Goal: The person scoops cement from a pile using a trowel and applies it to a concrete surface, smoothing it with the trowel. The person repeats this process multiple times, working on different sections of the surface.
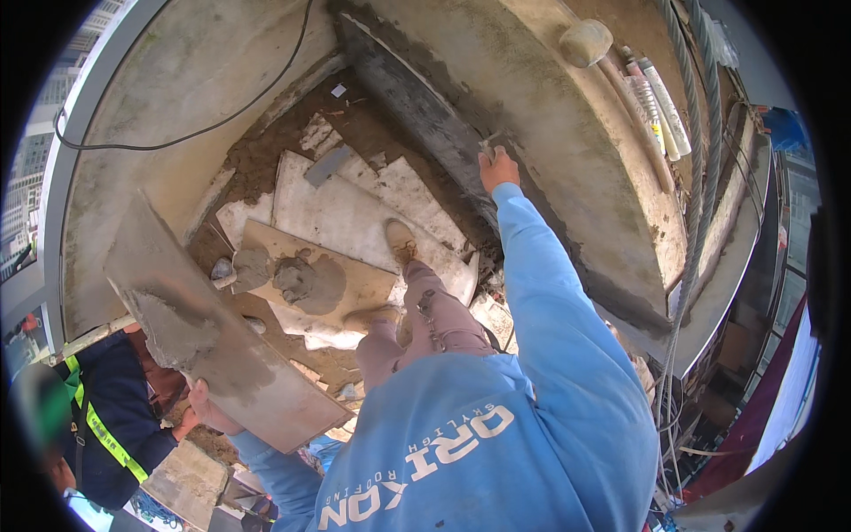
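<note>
Gripping a smeared board (238, 355) in my left hand (213, 411) | my right hand (500, 171), well apart, closed on a tool (491, 141) by the wall (550, 115) | white slabs (306, 202) on brown soil (365, 120)

Smooth matt board (266, 390), rough wet-looking mortar (180, 333), matt cloth sleeve (542, 266)

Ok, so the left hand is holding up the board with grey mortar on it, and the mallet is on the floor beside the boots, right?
Not quite: the mallet isn't down there. The head view shows it lying up on the ledge, beside the tubes. The left hand does hold up the board with grey mortar on it.
</note>
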Available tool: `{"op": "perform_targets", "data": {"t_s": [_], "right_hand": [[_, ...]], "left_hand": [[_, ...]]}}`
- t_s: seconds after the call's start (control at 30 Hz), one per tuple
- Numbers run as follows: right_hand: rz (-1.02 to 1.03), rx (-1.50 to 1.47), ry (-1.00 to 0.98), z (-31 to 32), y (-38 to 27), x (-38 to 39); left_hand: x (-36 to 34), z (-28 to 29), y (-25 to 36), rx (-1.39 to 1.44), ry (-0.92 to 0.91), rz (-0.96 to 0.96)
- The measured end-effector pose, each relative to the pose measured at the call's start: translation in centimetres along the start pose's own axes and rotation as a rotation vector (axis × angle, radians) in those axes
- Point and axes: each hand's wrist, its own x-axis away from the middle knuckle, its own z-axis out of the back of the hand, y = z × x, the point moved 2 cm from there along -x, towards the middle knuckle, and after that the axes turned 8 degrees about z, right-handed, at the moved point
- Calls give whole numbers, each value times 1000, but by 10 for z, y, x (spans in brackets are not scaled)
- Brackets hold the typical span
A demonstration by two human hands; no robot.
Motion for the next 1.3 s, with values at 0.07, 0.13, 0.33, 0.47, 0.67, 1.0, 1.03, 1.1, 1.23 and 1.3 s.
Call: {"op": "perform_targets", "data": {"t_s": [0.07,0.13,0.33,0.47,0.67,1.0,1.03,1.1,1.23,1.3], "right_hand": [[46,-35,36,-8,-15,3],[187,-53,149,2,-28,18],[964,-314,62,120,-135,121],[1355,-294,-240,188,-203,172],[1492,-130,-96,197,-235,187],[1457,-244,514,185,-259,145],[1438,-201,598,187,-257,135],[1354,-106,693,190,-248,115],[1172,30,730,176,-197,68],[1094,49,705,155,-164,39]], "left_hand": [[-1,-26,-10,-66,54,-131],[-12,-59,-11,-199,-13,-213],[-59,-86,-16,-226,-169,-115],[-68,-111,-16,-177,-264,-100],[-55,-152,-5,-347,-333,-209],[-35,-141,-11,-682,-457,-274],[-36,-139,-21,-610,-460,-238],[-40,-138,-34,-396,-415,-154],[-50,-122,-43,-158,-228,-42],[-56,-101,-43,-146,-148,-73]]}}
